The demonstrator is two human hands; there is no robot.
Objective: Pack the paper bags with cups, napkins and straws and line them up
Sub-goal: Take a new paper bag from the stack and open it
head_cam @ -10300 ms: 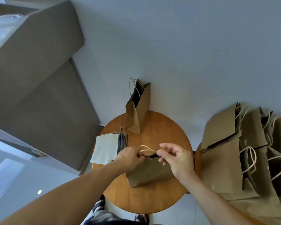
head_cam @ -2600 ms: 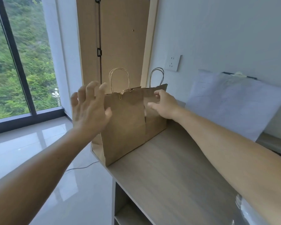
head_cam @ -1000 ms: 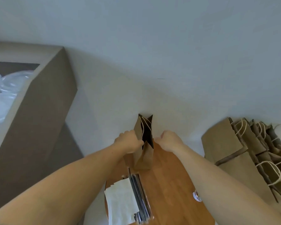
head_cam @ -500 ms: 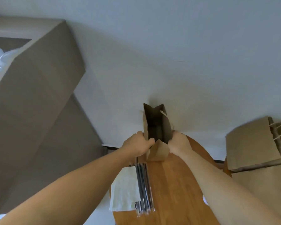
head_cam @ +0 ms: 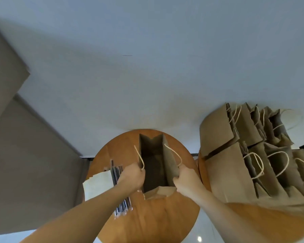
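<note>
Upright at frame centre on the round orange-brown wooden table point(head_cam: 147, 221): an open brown paper bag point(head_cam: 168, 165) with pale twine handles, mouth facing the camera, long axis of the mouth running from lower frame to upper frame. Dark inside, apparently empty.

Left hand point(head_cam: 132, 178) just left of the mouth, fingers curled over the left long wall beside its handle. Right hand point(head_cam: 185, 180) just right of the mouth, clenched on the right long wall at the foot of the other handle. Both grasping paper, bag between them, walls spread.

Lower left of the bag, flat on the same table: a stack of white paper napkins point(head_cam: 97, 186) and, touching its right edge, a bundle of thin dark straws point(head_cam: 116, 172), roughly parallel to the bag's long axis and partly hidden under the left forearm. Far nearer the left hand, just beside that wrist. No cups in view.

At right of frame, on a second round wooden table point(head_cam: 263, 223): a pile of folded brown paper bags point(head_cam: 232, 172).

Likely step in hand: opening the bag for filling. Probably calls next for releasing the left hand and reaching down-left for napkins or straws, right hand steadying the wall.
</note>
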